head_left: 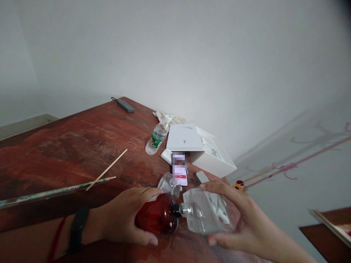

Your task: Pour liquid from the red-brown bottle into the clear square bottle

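Observation:
My left hand (127, 213) is wrapped round a red-brown, rounded bottle (159, 215) that lies on its side in the air, its black neck pointing right. Facing it, a clear, square-sided bottle (204, 217) is gripped by my right hand (244, 215), thumb below and fingers above. The black neck meets the clear bottle's neck; whether one sits inside the other, I cannot tell. Just behind them on the table stands a clear, funnel-like plastic piece (166, 182), partly hidden by the red-brown bottle.
On the reddish wooden table (68, 153) are a water bottle (158, 136), a white box (185, 137), a lit phone (179, 175), a grey device (201, 178), thin sticks (108, 168), a wrapped strip (55, 193) and a dark case (124, 105). A pink rack (298, 164) is at right.

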Available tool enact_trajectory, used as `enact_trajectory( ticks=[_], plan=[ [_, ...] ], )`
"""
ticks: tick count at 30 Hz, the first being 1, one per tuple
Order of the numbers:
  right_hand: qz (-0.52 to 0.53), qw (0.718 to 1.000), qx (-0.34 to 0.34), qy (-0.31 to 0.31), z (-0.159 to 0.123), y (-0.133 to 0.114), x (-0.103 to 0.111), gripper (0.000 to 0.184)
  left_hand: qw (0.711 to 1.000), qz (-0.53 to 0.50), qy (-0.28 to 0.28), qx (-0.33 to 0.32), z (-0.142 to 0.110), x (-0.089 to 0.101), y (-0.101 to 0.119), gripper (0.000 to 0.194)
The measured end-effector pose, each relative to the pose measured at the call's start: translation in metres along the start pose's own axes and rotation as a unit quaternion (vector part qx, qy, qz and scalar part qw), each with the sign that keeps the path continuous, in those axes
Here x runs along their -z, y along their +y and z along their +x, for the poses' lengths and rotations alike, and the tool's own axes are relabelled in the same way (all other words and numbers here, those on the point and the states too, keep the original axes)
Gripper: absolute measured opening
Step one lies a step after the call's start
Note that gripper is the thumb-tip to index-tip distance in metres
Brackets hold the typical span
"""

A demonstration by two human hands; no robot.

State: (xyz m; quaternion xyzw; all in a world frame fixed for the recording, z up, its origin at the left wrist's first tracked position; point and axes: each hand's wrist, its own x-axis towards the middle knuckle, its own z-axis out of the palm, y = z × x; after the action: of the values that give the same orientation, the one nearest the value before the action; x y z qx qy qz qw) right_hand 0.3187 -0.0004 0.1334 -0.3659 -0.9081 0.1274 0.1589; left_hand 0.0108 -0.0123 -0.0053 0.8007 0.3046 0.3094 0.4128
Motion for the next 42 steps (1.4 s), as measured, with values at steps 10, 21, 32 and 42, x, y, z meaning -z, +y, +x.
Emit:
enact_trajectory(
  ticks=[10, 21, 32, 42],
  plan=[
    [0.003, 1.0, -0.014, -0.016, 0.0, -0.003, 0.002, 0.078, 1.0, 0.011, 0.005, 0.001, 0.0, 0.0, -0.001, 0.068],
    [0.004, 1.0, -0.007, -0.025, 0.002, -0.006, 0.003, 0.075, 1.0, 0.004, 0.001, -0.01, 0.001, 0.002, 0.002, 0.065],
    [-0.006, 0.998, -0.018, -0.067, -0.001, -0.003, 0.005, 0.077, 1.0, 0.01, 0.007, -0.017, -0.001, 0.0, -0.003, 0.069],
    [-0.012, 0.997, 0.001, -0.075, -0.002, -0.002, 0.005, 0.077, 0.999, 0.014, 0.032, 0.001, -0.004, -0.005, -0.009, 0.086]
  ],
)
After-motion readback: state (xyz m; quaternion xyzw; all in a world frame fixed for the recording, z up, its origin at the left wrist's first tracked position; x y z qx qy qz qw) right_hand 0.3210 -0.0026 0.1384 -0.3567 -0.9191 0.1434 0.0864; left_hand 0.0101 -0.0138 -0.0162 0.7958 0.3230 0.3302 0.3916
